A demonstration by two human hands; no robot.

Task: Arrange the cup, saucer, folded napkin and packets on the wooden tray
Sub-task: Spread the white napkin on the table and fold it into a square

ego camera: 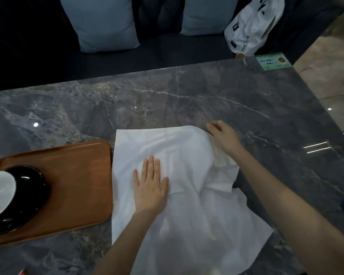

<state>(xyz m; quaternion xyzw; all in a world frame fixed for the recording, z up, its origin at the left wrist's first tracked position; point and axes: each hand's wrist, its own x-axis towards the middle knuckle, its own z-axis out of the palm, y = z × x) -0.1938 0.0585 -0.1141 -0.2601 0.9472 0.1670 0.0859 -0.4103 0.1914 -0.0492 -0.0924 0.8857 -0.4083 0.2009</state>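
Hands work the large white paper napkin [179, 175] on the grey marble bench [167, 100], left hand [150, 187] pressing flat, right hand [224, 135] pinching its edge; black cup [14, 191] already occupies the brown wooden tray [77, 175], folding unfinished, packets unseen.

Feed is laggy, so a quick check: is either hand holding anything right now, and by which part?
The right hand pinches the napkin at its far right corner. The left hand only presses flat on the napkin's middle, no grip.
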